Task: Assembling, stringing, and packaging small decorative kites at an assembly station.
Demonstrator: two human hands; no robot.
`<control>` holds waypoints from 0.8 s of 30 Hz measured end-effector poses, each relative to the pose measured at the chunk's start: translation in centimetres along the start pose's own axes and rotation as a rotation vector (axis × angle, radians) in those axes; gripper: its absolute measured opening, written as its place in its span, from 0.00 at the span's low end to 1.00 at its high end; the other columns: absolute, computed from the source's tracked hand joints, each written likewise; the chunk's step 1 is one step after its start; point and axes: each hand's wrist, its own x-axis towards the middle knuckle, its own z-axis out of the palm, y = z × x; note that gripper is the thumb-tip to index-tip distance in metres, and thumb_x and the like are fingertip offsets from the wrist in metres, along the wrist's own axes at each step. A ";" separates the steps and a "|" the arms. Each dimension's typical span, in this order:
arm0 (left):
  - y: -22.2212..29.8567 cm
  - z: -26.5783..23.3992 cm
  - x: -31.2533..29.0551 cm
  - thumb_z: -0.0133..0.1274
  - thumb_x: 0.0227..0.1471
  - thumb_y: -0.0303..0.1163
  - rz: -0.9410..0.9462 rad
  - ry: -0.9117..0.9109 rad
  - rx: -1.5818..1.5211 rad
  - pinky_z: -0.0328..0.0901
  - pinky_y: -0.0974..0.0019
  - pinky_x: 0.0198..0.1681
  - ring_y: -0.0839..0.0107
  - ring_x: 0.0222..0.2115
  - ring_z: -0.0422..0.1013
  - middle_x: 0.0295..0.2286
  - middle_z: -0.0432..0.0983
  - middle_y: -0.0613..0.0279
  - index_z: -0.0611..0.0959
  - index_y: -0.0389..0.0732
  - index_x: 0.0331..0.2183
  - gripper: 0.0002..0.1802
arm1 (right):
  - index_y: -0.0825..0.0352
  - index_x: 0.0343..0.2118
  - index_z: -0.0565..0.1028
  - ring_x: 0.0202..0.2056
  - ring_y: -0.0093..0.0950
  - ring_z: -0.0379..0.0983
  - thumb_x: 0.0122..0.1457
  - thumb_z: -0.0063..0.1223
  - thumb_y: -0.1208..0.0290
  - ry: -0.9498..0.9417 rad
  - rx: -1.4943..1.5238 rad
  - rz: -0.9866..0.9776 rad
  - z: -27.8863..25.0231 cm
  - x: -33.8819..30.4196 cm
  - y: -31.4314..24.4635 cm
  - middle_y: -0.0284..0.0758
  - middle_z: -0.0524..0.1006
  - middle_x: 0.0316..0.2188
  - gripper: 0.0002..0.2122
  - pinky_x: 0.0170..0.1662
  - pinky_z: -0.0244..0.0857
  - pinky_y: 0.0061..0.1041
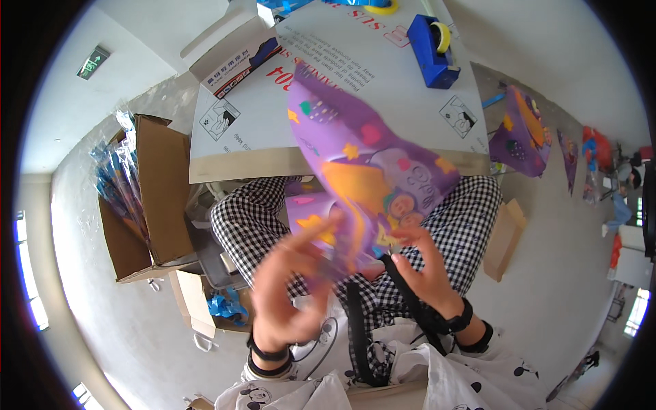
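Across the far side of the scene stands a table [403,109], its top covered in pale printed film. Near it are the person's knees in checked trousers [465,219], and to the left an open cardboard box [164,198] of plastic-wrapped things. Between the table's near edge and the lap hangs a purple sheet [362,174] printed with stars and cartoon figures, slanting from far left to near right, and partly blurred.

This thin-looking sheet may crease or tear if the two hands pull unevenly, and its far part, seen over the table's near edge, could catch there. Should the hold loosen, it would probably slide off the lap toward the floor. One black strap [403,283] hangs close to the right fingers and might snag with the sheet.

The left hand [280,294] is at the sheet's near left side, its outstretched index finger overlapping the purple surface; blur hides whether its fingers pinch anything. The right hand [432,277] is at the near right edge. Its index finger and thumb look parted, the index tip against or just beside the sheet; whether other fingers grip it, I cannot tell. Most of the sheet lies beyond both sets of fingertips.
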 end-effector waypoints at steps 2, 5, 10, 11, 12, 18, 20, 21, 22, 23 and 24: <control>2.4 3.1 0.2 0.55 0.29 0.20 0.235 -0.246 0.162 0.66 0.72 0.22 0.71 0.18 0.71 0.48 0.71 0.36 0.73 0.37 0.24 0.12 | 0.69 0.50 0.66 0.46 0.29 0.68 0.56 0.54 0.73 0.006 0.160 0.196 0.4 -2.7 1.4 0.37 0.71 0.47 0.19 0.49 0.62 0.26; 4.8 8.1 -1.0 0.55 0.36 0.23 0.412 -0.394 0.330 0.63 0.74 0.20 0.76 0.16 0.67 0.45 0.75 0.42 0.70 0.40 0.22 0.09 | 0.69 0.51 0.66 0.46 0.28 0.69 0.60 0.53 0.65 -0.016 0.336 0.371 0.5 -4.1 3.1 0.37 0.71 0.47 0.20 0.49 0.63 0.26; 8.4 12.4 -4.4 0.50 0.41 0.32 0.530 -0.576 0.514 0.63 0.71 0.35 0.73 0.26 0.68 0.49 0.70 0.40 0.75 0.36 0.28 0.11 | 0.69 0.53 0.64 0.48 0.29 0.68 0.60 0.49 0.57 -0.086 0.651 0.383 -0.2 -4.2 1.8 0.38 0.70 0.49 0.24 0.50 0.63 0.27; 8.8 12.7 -5.2 0.49 0.43 0.33 0.545 -0.530 0.549 0.62 0.71 0.34 0.72 0.26 0.68 0.47 0.71 0.40 0.76 0.36 0.29 0.11 | 0.69 0.54 0.63 0.48 0.29 0.68 0.60 0.49 0.55 -0.098 0.714 0.388 -0.3 -3.9 1.6 0.38 0.70 0.50 0.25 0.50 0.63 0.28; 9.3 12.6 -5.2 0.48 0.44 0.33 0.560 -0.489 0.580 0.61 0.71 0.33 0.72 0.26 0.68 0.46 0.72 0.40 0.77 0.35 0.30 0.11 | 0.69 0.54 0.63 0.49 0.29 0.67 0.60 0.48 0.54 -0.103 0.778 0.395 -0.5 -3.6 1.1 0.38 0.70 0.50 0.26 0.51 0.63 0.28; 11.2 9.9 -5.0 0.56 0.51 0.27 0.353 -0.705 0.522 0.65 0.62 0.38 0.57 0.28 0.71 0.41 0.76 0.53 0.81 0.38 0.35 0.07 | 0.69 0.57 0.61 0.52 0.30 0.67 0.60 0.44 0.44 -0.112 1.171 0.406 -2.1 -1.0 -2.7 0.39 0.69 0.53 0.33 0.52 0.63 0.29; 9.5 9.9 -5.8 0.53 0.47 0.30 0.411 -0.679 0.650 0.62 0.68 0.34 0.67 0.25 0.69 0.44 0.74 0.50 0.77 0.39 0.31 0.08 | 0.73 0.60 0.53 0.52 0.30 0.65 0.63 0.26 0.38 -0.169 1.208 0.125 -2.6 -0.2 -5.6 0.43 0.66 0.54 0.38 0.55 0.61 0.31; 8.2 9.9 -6.3 0.51 0.43 0.34 0.449 -0.653 0.780 0.60 0.74 0.31 0.76 0.22 0.67 0.47 0.73 0.46 0.74 0.39 0.28 0.09 | 0.73 0.61 0.52 0.56 0.31 0.64 0.56 0.33 0.32 -0.117 1.109 0.140 -2.7 0.3 -6.7 0.44 0.63 0.57 0.45 0.56 0.61 0.33; 7.4 10.0 -7.0 0.50 0.44 0.33 0.420 -0.675 0.808 0.60 0.73 0.32 0.75 0.21 0.67 0.44 0.74 0.47 0.75 0.40 0.29 0.09 | 0.71 0.62 0.51 0.56 0.33 0.63 0.55 0.43 0.37 -0.179 0.978 0.119 -3.4 0.9 -7.1 0.44 0.64 0.57 0.43 0.56 0.61 0.34; 7.0 10.3 -7.1 0.50 0.44 0.33 0.421 -0.678 0.796 0.60 0.73 0.32 0.75 0.21 0.67 0.44 0.74 0.47 0.75 0.40 0.29 0.09 | 0.69 0.62 0.51 0.57 0.34 0.63 0.54 0.53 0.41 -0.218 0.833 0.101 -4.5 1.0 -7.3 0.45 0.64 0.57 0.43 0.57 0.61 0.34; 6.7 10.6 -7.1 0.50 0.44 0.33 0.423 -0.710 0.782 0.59 0.73 0.31 0.76 0.21 0.67 0.44 0.74 0.48 0.75 0.40 0.30 0.09 | 0.69 0.62 0.52 0.56 0.32 0.64 0.53 0.59 0.49 -0.217 0.616 0.154 -4.7 1.1 -7.5 0.44 0.65 0.57 0.42 0.56 0.61 0.32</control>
